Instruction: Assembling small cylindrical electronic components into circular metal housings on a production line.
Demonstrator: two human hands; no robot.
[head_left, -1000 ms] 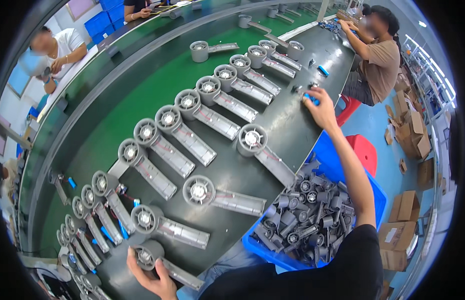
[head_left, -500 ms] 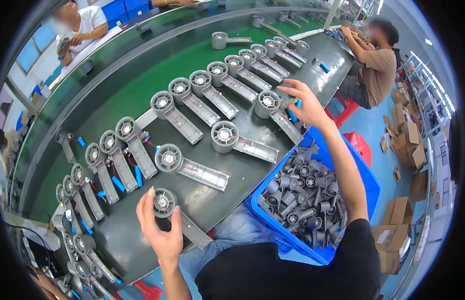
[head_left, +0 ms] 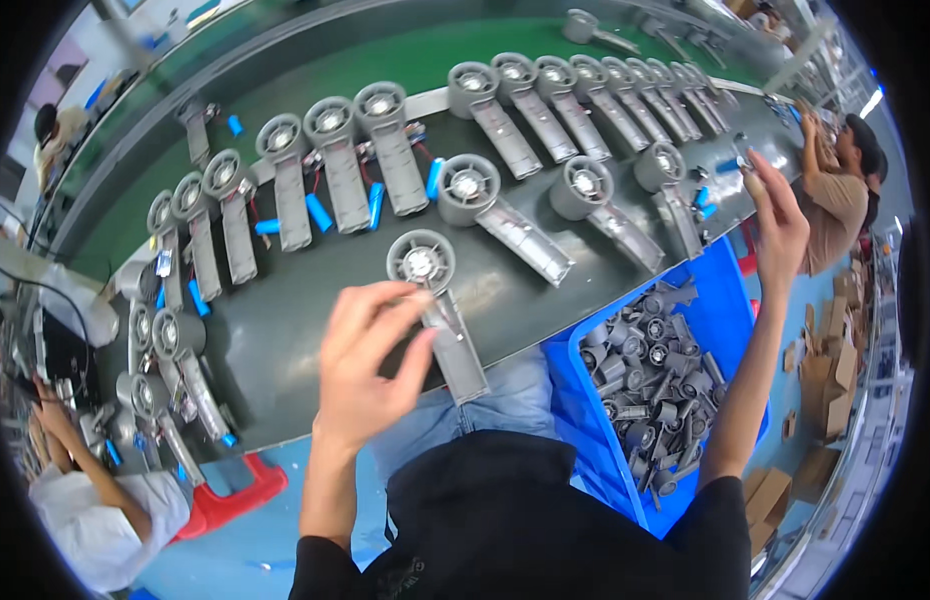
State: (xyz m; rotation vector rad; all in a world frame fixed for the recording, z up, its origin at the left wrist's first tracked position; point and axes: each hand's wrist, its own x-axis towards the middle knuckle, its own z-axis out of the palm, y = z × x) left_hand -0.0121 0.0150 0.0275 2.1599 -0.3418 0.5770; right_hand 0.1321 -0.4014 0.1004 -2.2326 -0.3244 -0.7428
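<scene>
Parted fingers of the left hand (head_left: pixel 367 352) gripped nothing visible; one grey fan (head_left: pixel 422 262) lay on the desk (head_left: pixel 275 340) just far-right of them, handle pointing near-right, this hand nearer. The right hand (head_left: pixel 782 235) bunched its fingers, hold unclear, beside one blue tube (head_left: pixel 730 164). Three more fans (head_left: pixel 582 190) lay rightward; one blue bin (head_left: pixel 723 290) stood near-right.

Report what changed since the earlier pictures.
The right hand let go of a blue cylinder, now beside a grey housing, and moved farther out to another blue cylinder; grip unclear. The left hand shifted from the fan end of the nearest housing toward its handle. The back housings and blue bin stayed.
</scene>
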